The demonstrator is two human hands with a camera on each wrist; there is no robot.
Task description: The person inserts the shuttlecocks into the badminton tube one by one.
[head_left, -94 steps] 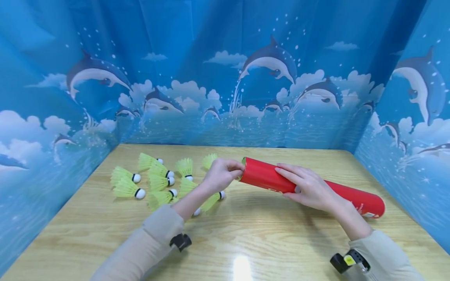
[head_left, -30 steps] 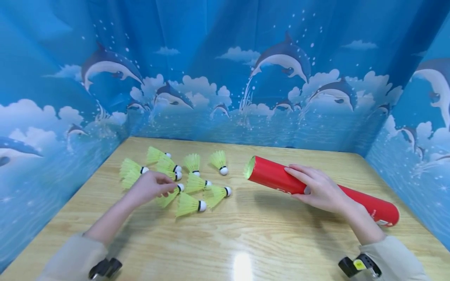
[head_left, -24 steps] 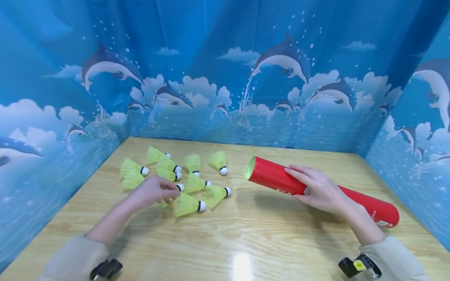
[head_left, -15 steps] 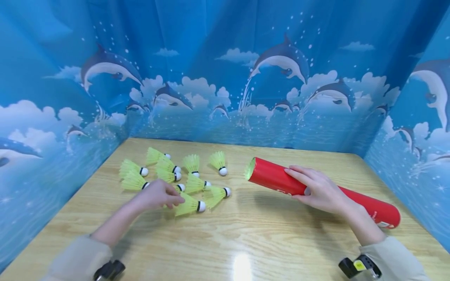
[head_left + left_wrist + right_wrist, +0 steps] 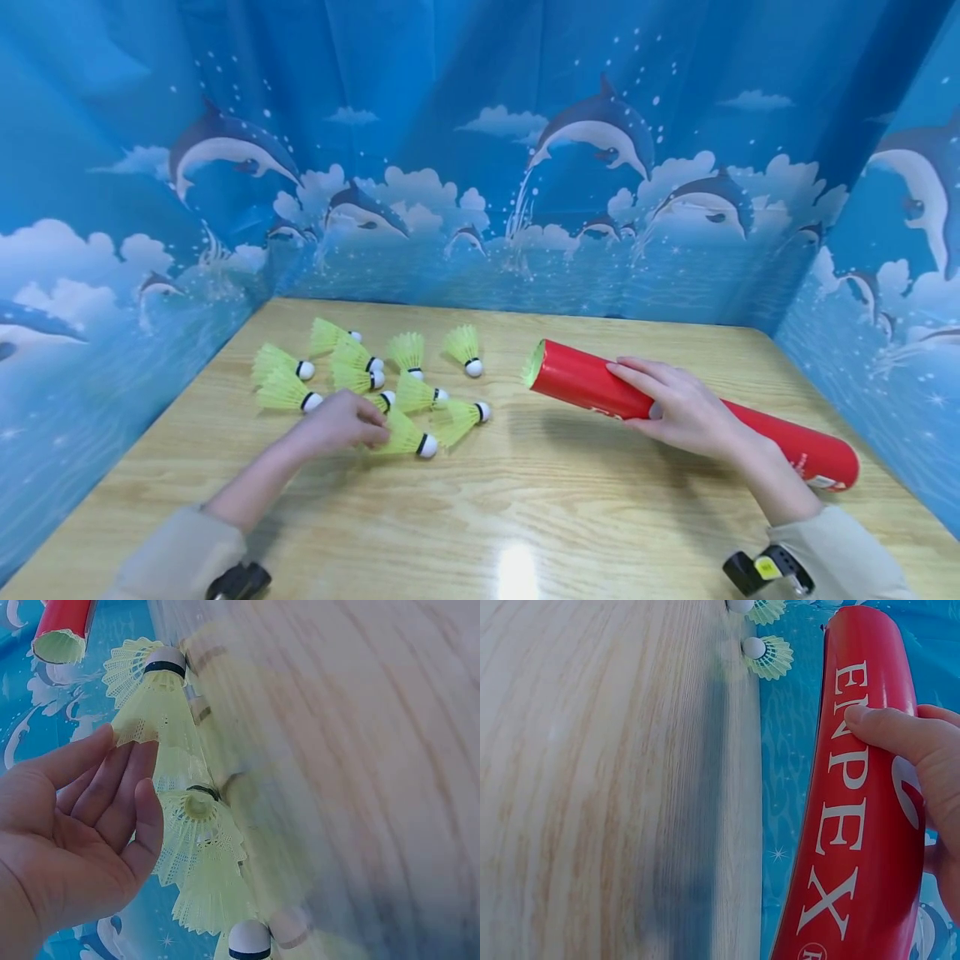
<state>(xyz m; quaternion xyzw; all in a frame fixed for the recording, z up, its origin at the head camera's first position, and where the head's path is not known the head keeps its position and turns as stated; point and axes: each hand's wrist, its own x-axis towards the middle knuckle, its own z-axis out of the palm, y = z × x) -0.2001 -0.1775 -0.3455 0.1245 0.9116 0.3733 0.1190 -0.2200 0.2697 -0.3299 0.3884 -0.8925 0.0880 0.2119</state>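
My left hand (image 5: 341,427) pinches the skirt edge of the nearest yellow-green shuttlecock (image 5: 405,437). In the left wrist view, thumb and fingertips meet that shuttlecock's skirt (image 5: 161,712), its white cork pointing away from the hand. My right hand (image 5: 678,408) grips a red shuttlecock tube (image 5: 577,379) around its middle, thumb on the near side. The tube's mouth faces left and is raised over the table, its far end low at the right. A yellow-green skirt shows just inside the mouth. White "ENPEX" lettering runs along the tube (image 5: 855,847) in the right wrist view.
Several other shuttlecocks (image 5: 281,392) lie close together on the left half of the wooden table (image 5: 450,517). One shuttlecock (image 5: 463,348) sits apart toward the back, left of the tube's mouth. A blue dolphin-print curtain (image 5: 450,125) encloses the back and sides.
My left hand has left the tube's mouth, gone left over the shuttlecocks, and come down to the nearest one, taking hold of its skirt. My right hand keeps its grip on the tube.
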